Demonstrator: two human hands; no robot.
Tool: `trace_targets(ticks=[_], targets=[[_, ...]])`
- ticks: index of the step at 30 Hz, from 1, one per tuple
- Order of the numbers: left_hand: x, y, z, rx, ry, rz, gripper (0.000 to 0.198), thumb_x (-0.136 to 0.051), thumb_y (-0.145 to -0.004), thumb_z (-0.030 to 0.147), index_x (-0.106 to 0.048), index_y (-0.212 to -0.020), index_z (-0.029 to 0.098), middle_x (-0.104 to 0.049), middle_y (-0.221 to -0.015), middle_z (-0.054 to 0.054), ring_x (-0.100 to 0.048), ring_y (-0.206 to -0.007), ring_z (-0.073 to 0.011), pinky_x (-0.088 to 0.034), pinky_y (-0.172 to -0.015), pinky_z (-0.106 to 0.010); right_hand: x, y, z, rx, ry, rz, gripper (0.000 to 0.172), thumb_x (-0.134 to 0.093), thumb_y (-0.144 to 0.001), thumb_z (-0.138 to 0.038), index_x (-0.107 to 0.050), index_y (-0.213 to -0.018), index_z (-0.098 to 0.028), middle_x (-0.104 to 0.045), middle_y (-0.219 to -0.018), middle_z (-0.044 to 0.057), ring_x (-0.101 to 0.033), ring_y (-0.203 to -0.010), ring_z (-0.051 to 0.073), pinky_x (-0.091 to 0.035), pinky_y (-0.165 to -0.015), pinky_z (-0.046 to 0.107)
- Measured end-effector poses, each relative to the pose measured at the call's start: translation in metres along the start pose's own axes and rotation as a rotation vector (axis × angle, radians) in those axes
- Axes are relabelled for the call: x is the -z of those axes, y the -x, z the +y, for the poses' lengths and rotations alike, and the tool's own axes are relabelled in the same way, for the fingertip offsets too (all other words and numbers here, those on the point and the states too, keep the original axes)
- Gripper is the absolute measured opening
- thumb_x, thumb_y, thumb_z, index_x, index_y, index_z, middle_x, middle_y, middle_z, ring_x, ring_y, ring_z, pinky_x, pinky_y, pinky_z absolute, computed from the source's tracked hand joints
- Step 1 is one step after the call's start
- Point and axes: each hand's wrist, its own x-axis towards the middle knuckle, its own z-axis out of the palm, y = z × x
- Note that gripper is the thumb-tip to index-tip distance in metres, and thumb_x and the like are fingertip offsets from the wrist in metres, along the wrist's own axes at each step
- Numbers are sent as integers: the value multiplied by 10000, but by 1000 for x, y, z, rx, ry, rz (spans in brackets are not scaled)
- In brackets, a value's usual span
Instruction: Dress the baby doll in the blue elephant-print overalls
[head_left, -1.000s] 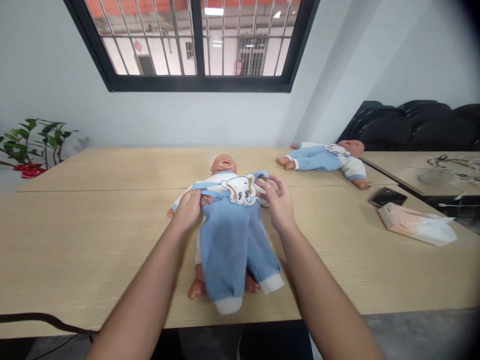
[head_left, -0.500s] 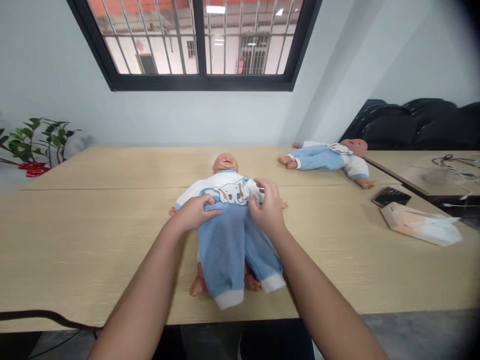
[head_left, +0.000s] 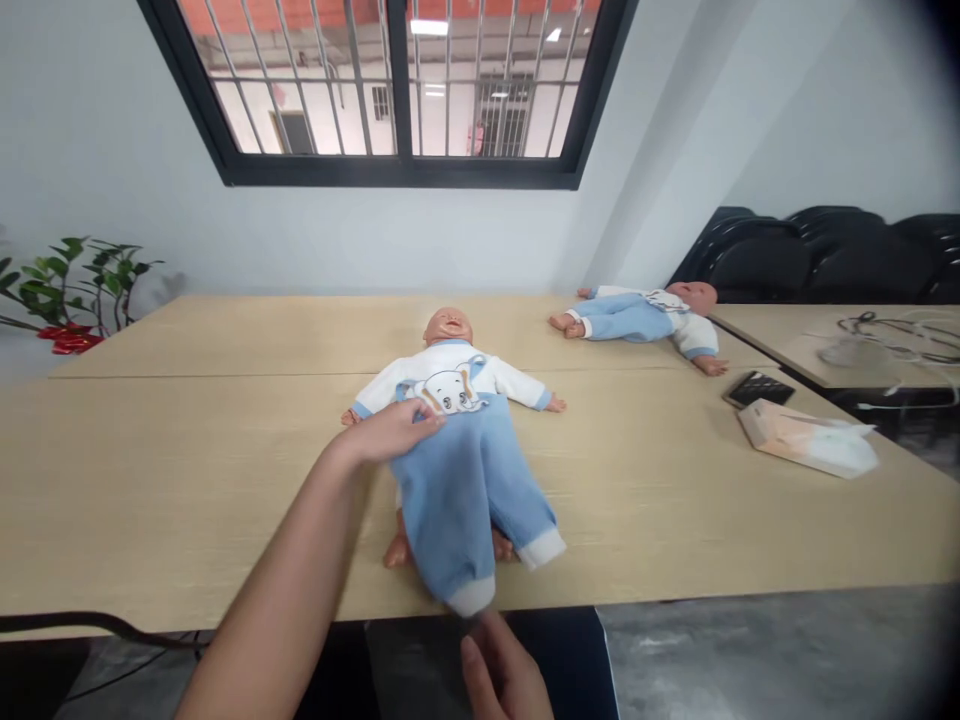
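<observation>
A baby doll (head_left: 448, 327) lies face up on the table in a white top with blue cuffs and an elephant print. Blue trousers (head_left: 450, 490) with white leg cuffs are laid over its belly and legs, its feet partly showing from underneath. My left hand (head_left: 394, 430) is closed on the trousers' waist at the left side, below the elephant print. By the table's front edge, my right hand (head_left: 510, 665) is just below the nearer leg cuff, thumb apart from the fingers. It is slightly blurred, and whether a fingertip touches the cuff is unclear.
A second dressed doll (head_left: 637, 315) lies at the back right of the table (head_left: 187, 480). Near the right end are a dark phone-like object (head_left: 759, 389) and a tissue box (head_left: 780, 430). A potted plant (head_left: 75, 285) stands at left; black chairs (head_left: 825, 250) are stacked at right.
My right hand has left the trousers' waist and come down toward me to the nearer leg cuff. My left hand stays at the waist. The view has shifted slightly.
</observation>
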Motion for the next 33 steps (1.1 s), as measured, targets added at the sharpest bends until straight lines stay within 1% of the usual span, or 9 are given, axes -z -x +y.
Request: trace_targets(ticks=[3, 6, 12, 15, 18, 22, 29, 31, 33], targets=[[3, 12, -9, 47, -50, -18, 411, -831, -686, 625, -687, -646, 242, -606, -547, 16, -509, -457, -156, -264, -417, -279, -6, -2, -4, -39, -190, -26, 516, -610, -919, -622, -754, -1211, -221, -771, -1011, 112, -737, -961, 284, -594, -893, 372], [6, 25, -12, 61, -104, 2, 423, -909, -554, 586, -652, -587, 252, -587, -506, 38, -477, -411, -143, -218, -409, -277, -6, -10, -23, -2, -196, -88, 442, -630, -934, -544, -759, -1223, -236, -760, -1117, 111, -730, -1027, 287, -583, -962, 401], [17, 49, -2, 112, -214, 103, 409, -964, -483, 453, -609, -506, 252, -508, -416, 38, -433, -378, -161, -240, -437, -284, -12, -13, -30, 294, 80, 139, 249, -637, -937, -381, -808, -1117, -359, -673, -1301, 98, -616, -1260, 328, -527, -1066, 512], [24, 58, 7, 125, -61, -49, 379, -902, -645, 489, -633, -547, 241, -588, -517, 6, -523, -467, -187, -341, -479, -283, -16, -10, -24, 400, 216, 228, 242, -626, -939, -336, -815, -1084, -377, -677, -1280, 104, -598, -1254, 351, -512, -1048, 567], [19, 68, 14, 96, 282, -232, 330, -782, -806, 554, -729, -833, 229, -716, -772, -42, -659, -692, -217, -512, -631, -291, -20, -8, -23, 401, 198, 199, 272, -584, -962, -343, -795, -1133, -345, -732, -1153, 98, -654, -1135, 330, -541, -975, 516], [-1, 87, 15, 72, 647, -220, 552, -800, -813, 538, -662, -1263, 250, -744, -1067, -113, -721, -925, -245, -586, -803, -350, -23, -12, -28, 227, 83, 135, 342, -522, -993, -457, -801, -962, -261, -715, -798, 63, -665, -752, 258, -558, -700, 378], [-14, 110, 7, 145, 620, -523, 612, -911, -669, 558, -737, -1119, 182, -744, -1070, -122, -697, -896, -223, -565, -760, -299, -19, -22, -47, 106, -90, 202, 397, -565, -960, -540, -766, -1150, -255, -744, -891, 49, -689, -846, 269, -568, -758, 359], [-17, 111, 7, 137, 580, -459, 540, -888, -714, 547, -735, -1076, 177, -745, -1022, -101, -686, -841, -193, -555, -733, -278, -17, -21, -47, 102, -94, 188, 384, -560, -958, -544, -772, -1084, -250, -712, -809, 39, -664, -786, 261, -551, -714, 353], [-23, 111, 8, 166, 612, -277, 452, -807, -807, 566, -711, -1023, 181, -736, -904, -74, -662, -710, -162, -543, -647, -268, -15, -19, -44, 124, -91, 192, 362, -553, -962, -526, -766, -1047, -247, -701, -817, 35, -650, -792, 253, -537, -719, 346]])
